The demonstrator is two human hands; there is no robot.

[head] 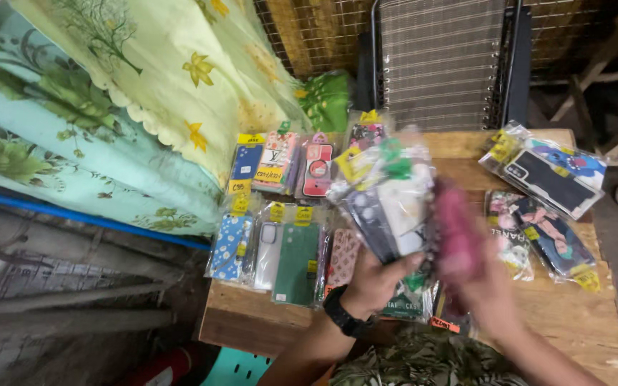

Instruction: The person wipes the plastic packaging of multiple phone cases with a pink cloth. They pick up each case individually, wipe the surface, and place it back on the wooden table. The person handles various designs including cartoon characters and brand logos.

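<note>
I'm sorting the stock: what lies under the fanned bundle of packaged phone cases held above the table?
Under the bundle in the left hand, more packaged cases lie on the wooden table: a patterned pink one shows, others are covered.

Right hand (491, 289) motion-blurred, pink packet (458, 239) in it smeared beyond detail, left hand (373, 279) partly hidden behind fanned packets (384, 200), both forearms cut off at bottom edge, bench (581, 314) partly covered

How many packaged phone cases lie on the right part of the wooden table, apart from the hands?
3: one dark packaged phone case at the far right, two below it; overlaps may hide others.
</note>
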